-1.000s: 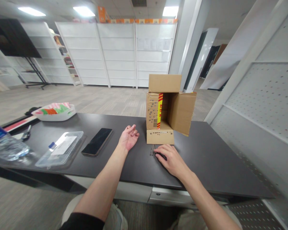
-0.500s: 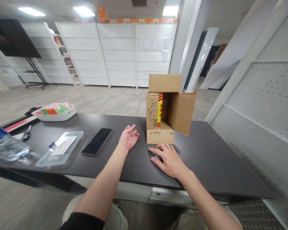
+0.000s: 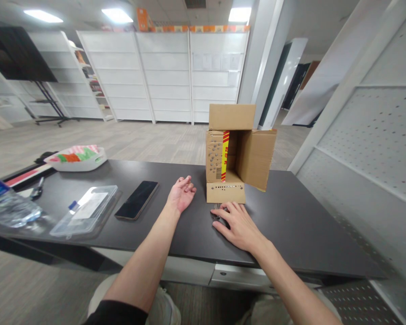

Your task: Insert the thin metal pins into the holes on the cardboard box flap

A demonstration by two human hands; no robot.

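Note:
My right hand (image 3: 236, 225) rests palm down at the front of the cardboard box, its thumb and fingers spread apart. Under and beside its index finger lies a small bundle of thin, dark metal pieces (image 3: 215, 215), partly hidden; I cannot make out their exact kind. The cardboard box (image 3: 214, 155) stands with its opening toward me and its flaps spread. Holes and small round grey dots mark its left flap and its lower flap (image 3: 225, 194). To the left of the box, my left hand (image 3: 182, 195) lies palm up with loosely curled fingers, and nothing shows in it.
Left of my left hand, a black phone (image 3: 137, 200) lies on the dark table (image 3: 297, 216). Beyond it are a clear plastic case (image 3: 86, 211), a water bottle (image 3: 10, 205) and a white basket (image 3: 77, 163) with colourful contents. A perforated panel (image 3: 372, 135) borders the right side.
The right index fingertip has shifted very slightly over the metal pieces. My left hand, the box and the other things stay where they were.

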